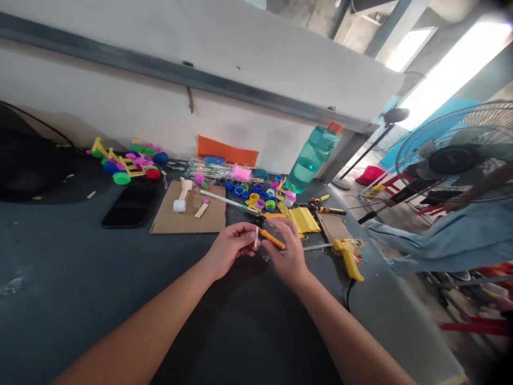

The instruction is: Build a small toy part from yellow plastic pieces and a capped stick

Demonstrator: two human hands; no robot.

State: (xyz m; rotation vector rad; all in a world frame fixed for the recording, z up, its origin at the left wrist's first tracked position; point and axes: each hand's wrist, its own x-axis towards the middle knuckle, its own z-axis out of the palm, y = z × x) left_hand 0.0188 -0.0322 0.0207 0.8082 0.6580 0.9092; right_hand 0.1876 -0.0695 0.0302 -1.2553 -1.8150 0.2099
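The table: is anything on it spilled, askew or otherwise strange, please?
A whitish patch at left on the table, perhaps residue or glare, breaks its dark surface. The bottle looks tilted, but the pole beyond slants likewise, so the view probably leans.

Dark table [112, 278], white partition [224, 48], bright opening [452, 72]

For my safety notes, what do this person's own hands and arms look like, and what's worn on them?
The left hand and right hand are ungloved. Both forearms show bare, with no sleeve, watch or bracelet. No ring shows, though some fingers are partly hidden.
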